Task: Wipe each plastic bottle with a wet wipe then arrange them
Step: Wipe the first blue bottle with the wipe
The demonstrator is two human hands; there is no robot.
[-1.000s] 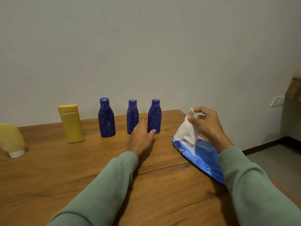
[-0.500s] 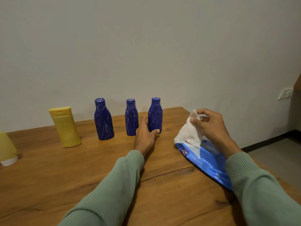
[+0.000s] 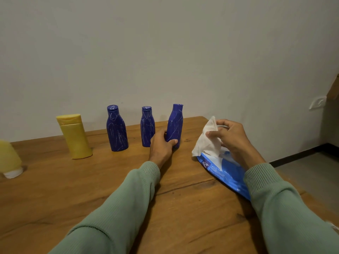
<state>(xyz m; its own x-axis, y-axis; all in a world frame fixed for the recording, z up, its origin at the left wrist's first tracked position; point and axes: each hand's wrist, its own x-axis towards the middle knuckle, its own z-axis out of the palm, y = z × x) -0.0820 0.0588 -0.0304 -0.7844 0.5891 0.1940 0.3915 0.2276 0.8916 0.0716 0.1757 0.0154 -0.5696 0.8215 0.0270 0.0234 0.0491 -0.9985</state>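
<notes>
- The step in hand seems to be the start of the first cleaning: one wipe is being taken and one bottle is being picked.
- The left hand point(image 3: 161, 145) has its fingers and thumb curled round the low part of the right blue bottle point(image 3: 175, 125), which stands at the far side of the table point(image 3: 91, 189), near the right end of the row.
- The right hand point(image 3: 231, 138) pinches a white wet wipe point(image 3: 207, 142) between thumb and fingers. The wipe's lower edge is at the mouth of the blue pack point(image 3: 225, 173), which lies near the right table edge.
- The two hands are apart, each one closed on its own thing.
- To the left stand the middle blue bottle point(image 3: 147, 126), the left blue bottle point(image 3: 117, 129) and a yellow bottle point(image 3: 75, 136). All three blue ones carry pale scribble marks.
- The next move, I judge, calls for pulling the wipe fully free of the pack, then bringing bottle and wipe together and rubbing over the marks.
- I cannot tell if the wipe is already free of the pack; the hand hides the opening.
- A pale yellow bottle point(image 3: 9, 158) at the far left is cut off by the frame and blurred. It seems to stand on its white cap.
- Whether the held bottle is lifted or rests on the table is hidden by the hand.
</notes>
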